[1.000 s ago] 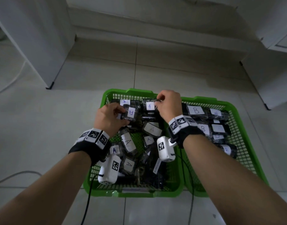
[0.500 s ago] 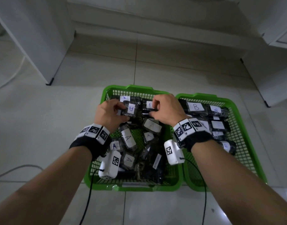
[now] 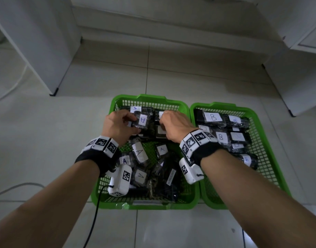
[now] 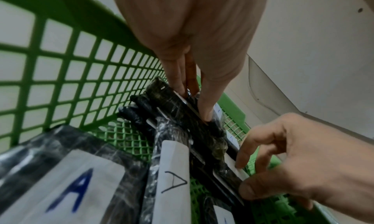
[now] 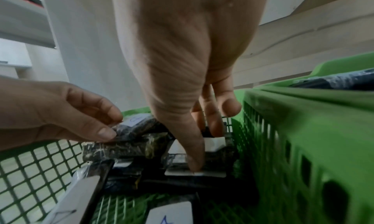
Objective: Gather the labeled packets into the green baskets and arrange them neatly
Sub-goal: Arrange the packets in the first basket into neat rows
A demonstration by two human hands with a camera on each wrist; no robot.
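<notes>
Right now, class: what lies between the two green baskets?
Nothing: the left basket and right basket stand rim against rim, no packet or floor gap between, seen in the head view.

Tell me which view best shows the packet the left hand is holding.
The head view: the packet in the left hand shows its whole A label there. The left wrist view shows it edge-on under the fingertips; the right wrist view shows only one end.

Green plastic mesh baskets — glossy crinkled film packets, matt paper labels.
</notes>
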